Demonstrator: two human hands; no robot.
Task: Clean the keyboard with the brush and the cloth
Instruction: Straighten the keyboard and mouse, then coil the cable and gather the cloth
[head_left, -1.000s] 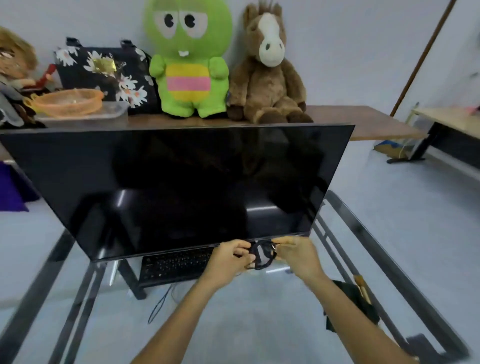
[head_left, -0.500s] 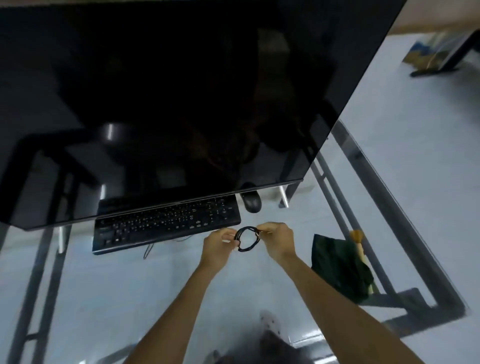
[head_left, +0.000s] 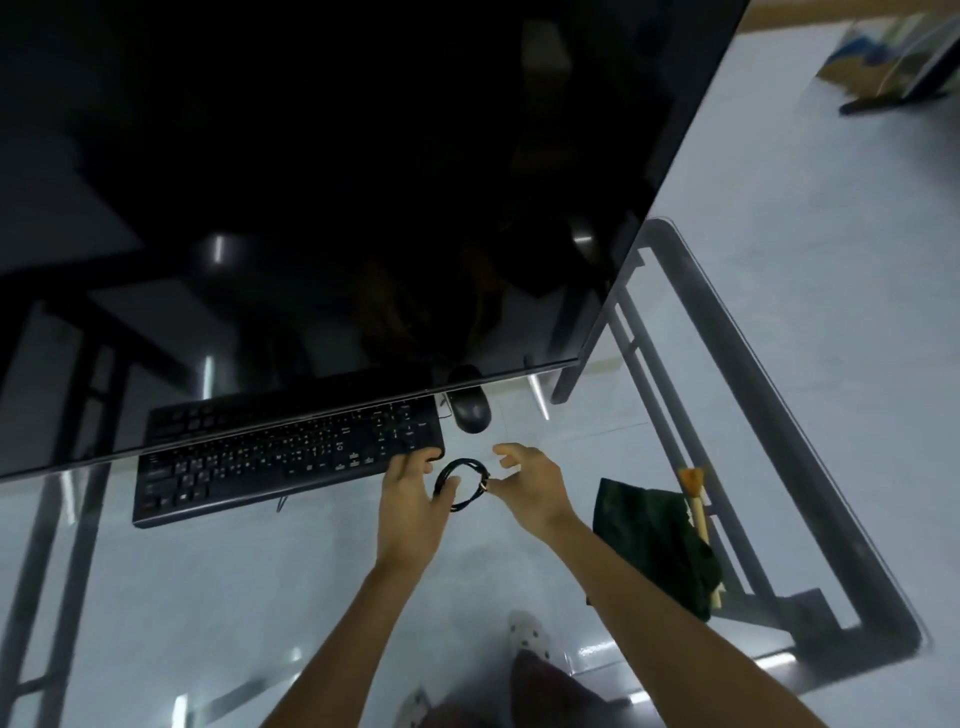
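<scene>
Glass desk (head_left: 218, 597), matte keyboard (head_left: 285, 457), perhaps coiled cable (head_left: 462, 483)

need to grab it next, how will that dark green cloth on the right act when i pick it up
The dark green cloth lies crumpled in folds on the glass table, so it will probably hang limp and unfold. It looks light. The brush seems to rest partly on it, so lifting may drag or roll the brush.

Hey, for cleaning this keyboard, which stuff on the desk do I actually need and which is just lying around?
Needed for the job:
keyboard
brush
dark green cloth

Just lying about:
black coiled cable, between your left hand and right hand
mouse
monitor
</scene>
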